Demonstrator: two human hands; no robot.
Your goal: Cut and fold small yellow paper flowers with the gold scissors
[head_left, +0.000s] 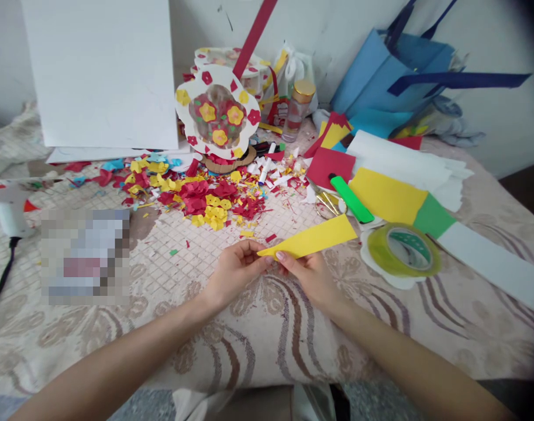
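A long strip of yellow paper (321, 235) is held between my two hands above the near part of the table. My left hand (243, 264) pinches its narrow left end between thumb and fingers. My right hand (308, 275) grips it slightly further along, thumb on top, and the wider end sticks out to the right. Beyond my hands lies a heap of cut paper flowers (205, 202) in red and yellow. Gold-handled scissors (330, 203) and a green utility knife (352, 199) lie past the strip's far end.
Clear tape (402, 250) rests on a white paper shape at right. Yellow paper (383, 193), red paper (331, 165) and white sheets lie behind. A flower-decorated paper lantern (218, 114), a glass bottle (298, 111) and a blue bag (381, 76) stand at back. A glue gun (7, 210) is left.
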